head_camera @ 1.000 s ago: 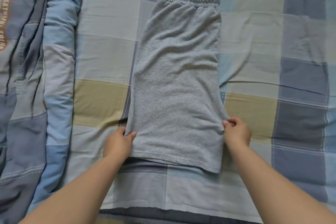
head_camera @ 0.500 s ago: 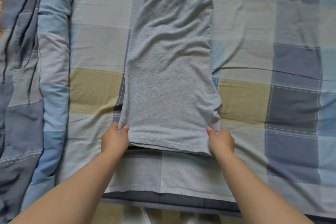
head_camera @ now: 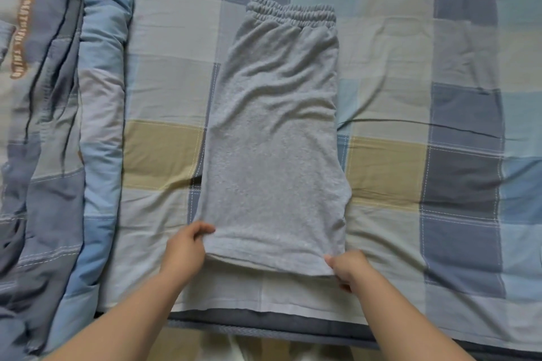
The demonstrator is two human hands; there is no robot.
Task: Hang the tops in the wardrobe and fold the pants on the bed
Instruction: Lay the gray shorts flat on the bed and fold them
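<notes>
Grey shorts (head_camera: 275,138), folded in half lengthwise, lie flat on the checked bed sheet (head_camera: 410,73) with the elastic waistband at the far end and the leg hems toward me. My left hand (head_camera: 187,249) pinches the near left corner of the hem, thumb on top of the cloth. My right hand (head_camera: 349,268) pinches the near right corner of the hem. The hem edge between my hands is slightly raised off the sheet.
A rolled blue and grey quilt (head_camera: 58,155) runs along the left side of the bed. The mattress edge (head_camera: 264,325) runs across just below my hands. Bare checked sheet lies right of the shorts.
Both hands slid along the shorts' sides down to the hem corners; the right hand moved inward and nearer me. The hem's right corner straightened.
</notes>
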